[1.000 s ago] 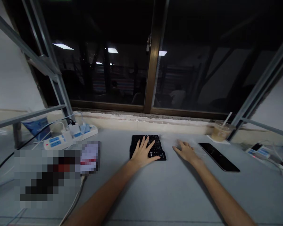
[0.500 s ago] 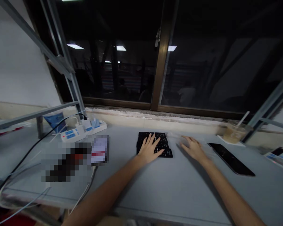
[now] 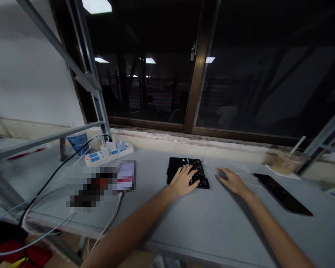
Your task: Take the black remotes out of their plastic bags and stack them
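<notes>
The left hand lies palm down on the black remotes, fingers spread loosely over the buttons and gripping nothing, with the stack sitting mid-table toward the far edge under the window. Just beside it, not touching, the right hand rests flat on the bare grey table, fingers relaxed, slightly apart and empty. Further right a dark phone lies flat with an iced drink behind it near the far edge, and over at the far left a white power strip sits with its cables trailing off the near-left corner.
</notes>
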### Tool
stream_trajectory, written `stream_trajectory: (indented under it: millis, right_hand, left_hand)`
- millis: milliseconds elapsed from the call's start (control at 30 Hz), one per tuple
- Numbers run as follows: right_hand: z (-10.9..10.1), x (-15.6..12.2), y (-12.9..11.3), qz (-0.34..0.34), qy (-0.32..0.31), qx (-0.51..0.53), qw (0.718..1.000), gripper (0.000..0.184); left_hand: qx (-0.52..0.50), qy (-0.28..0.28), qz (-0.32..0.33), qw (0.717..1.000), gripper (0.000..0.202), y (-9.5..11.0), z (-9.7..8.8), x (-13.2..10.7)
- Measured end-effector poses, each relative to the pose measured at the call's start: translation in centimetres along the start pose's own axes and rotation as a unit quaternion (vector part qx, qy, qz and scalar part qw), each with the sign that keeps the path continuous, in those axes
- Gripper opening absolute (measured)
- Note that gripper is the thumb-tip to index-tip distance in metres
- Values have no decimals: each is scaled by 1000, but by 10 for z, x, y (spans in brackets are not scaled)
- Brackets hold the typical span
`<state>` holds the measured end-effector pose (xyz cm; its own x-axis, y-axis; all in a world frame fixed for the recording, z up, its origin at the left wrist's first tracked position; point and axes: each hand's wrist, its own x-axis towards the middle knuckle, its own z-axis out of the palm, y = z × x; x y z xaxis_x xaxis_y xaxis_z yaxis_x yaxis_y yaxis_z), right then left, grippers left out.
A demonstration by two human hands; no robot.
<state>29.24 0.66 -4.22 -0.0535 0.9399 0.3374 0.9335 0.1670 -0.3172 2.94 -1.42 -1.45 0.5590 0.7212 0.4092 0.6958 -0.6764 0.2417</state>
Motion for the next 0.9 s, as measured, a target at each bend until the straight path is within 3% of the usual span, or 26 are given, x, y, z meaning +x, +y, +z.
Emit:
stream_trajectory:
  millis: [200,367,500,600,733,833,900]
  right_hand:
    - [-4,-1,-2,-3,-12,2,1000,44]
    - [-5,0,0,10,-10,36,999,45]
    - [-4,0,-6,29,36,9,999,45]
    - [-10,0,-21,5,105,-22,994,42]
    - [-22,-2,-72,-76,177,6,981,33]
    - [-25,-13,-138,-149,180,77,969,27]
    - [-23,-23,-189,-197,142,105,964,25]
  left_hand:
    - [8,-26,-7,1000,60,-1,4,-2]
    - [25,-48,-21,998,60,-1,5,-1]
    - [33,-59,-30,997,57,-1,5,-1]
    - [36,-42,-26,998,55,-2,5,-3]
    - [40,-12,-22,999,52,-5,5,-4]
    - [51,9,-3,999,49,-5,9,-2]
    - [56,31,0,998,42,-3,13,-1]
